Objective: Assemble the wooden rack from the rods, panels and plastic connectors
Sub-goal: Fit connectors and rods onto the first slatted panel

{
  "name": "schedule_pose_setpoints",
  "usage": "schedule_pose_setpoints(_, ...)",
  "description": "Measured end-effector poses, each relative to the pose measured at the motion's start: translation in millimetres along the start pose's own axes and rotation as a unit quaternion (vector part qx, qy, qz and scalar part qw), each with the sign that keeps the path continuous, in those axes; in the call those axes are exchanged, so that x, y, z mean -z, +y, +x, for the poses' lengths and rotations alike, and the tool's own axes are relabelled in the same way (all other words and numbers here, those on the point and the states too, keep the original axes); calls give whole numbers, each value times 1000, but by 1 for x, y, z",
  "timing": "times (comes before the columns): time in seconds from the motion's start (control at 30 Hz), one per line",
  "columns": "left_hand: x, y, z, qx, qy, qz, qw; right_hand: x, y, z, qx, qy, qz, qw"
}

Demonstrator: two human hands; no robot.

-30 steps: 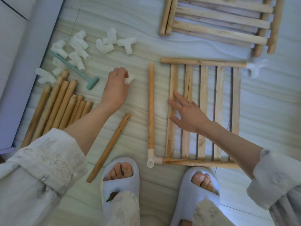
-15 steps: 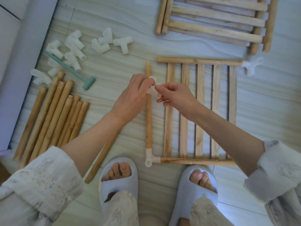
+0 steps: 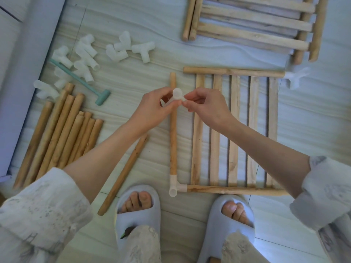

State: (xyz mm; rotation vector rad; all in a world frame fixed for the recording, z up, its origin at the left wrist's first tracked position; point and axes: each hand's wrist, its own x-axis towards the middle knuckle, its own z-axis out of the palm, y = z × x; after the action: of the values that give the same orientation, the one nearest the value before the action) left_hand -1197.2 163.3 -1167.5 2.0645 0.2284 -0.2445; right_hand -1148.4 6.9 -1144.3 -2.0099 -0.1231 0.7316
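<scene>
A white plastic connector is held up between both hands above the floor. My left hand pinches its left side and my right hand pinches its right side. Below them a wooden rod lies upright in view, its near end plugged into a corner connector that also joins the near rail of a slatted wooden panel. Another connector sits on the panel's far right corner.
Loose connectors and a teal plastic mallet lie at the far left. A bundle of rods lies left, one single rod near my left foot. Stacked slatted panels lie at the far right. My slippers are at the bottom.
My left hand picked a connector off the floor and carried it right. My right hand left the panel slats and met it; both now hold the connector, turned with one opening facing up.
</scene>
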Motion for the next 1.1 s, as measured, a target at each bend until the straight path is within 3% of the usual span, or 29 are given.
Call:
schedule_pose_setpoints(0.1,5,-1,11,13,3,-16,1000,5,-2,16,17,-25,-32,999)
schedule_pose_setpoints(0.23,10,-9,37,105,107,-83,985,12,-7,53,78,3,-151,985)
schedule_pose_setpoints(0.37,14,-16,67,213,158,-195,944,24,0,95,95,1,-395,914)
schedule_pose_setpoints(0.47,11,-21,82,238,170,-248,923,23,6,106,64,-12,-477,877)
schedule_pose_setpoints(0.53,9,-24,91,232,179,-267,918,13,7,100,103,62,-473,873)
schedule_pose_setpoints(0.6,9,-26,99,218,185,-265,921,-4,7,88,110,87,-427,893)
schedule_pose_setpoints(0.77,10,-27,114,192,140,-224,945,-44,11,75,-36,3,-245,969)
schedule_pose_setpoints(1.1,24,-21,110,155,19,-134,979,-52,9,67,-37,7,-151,988)
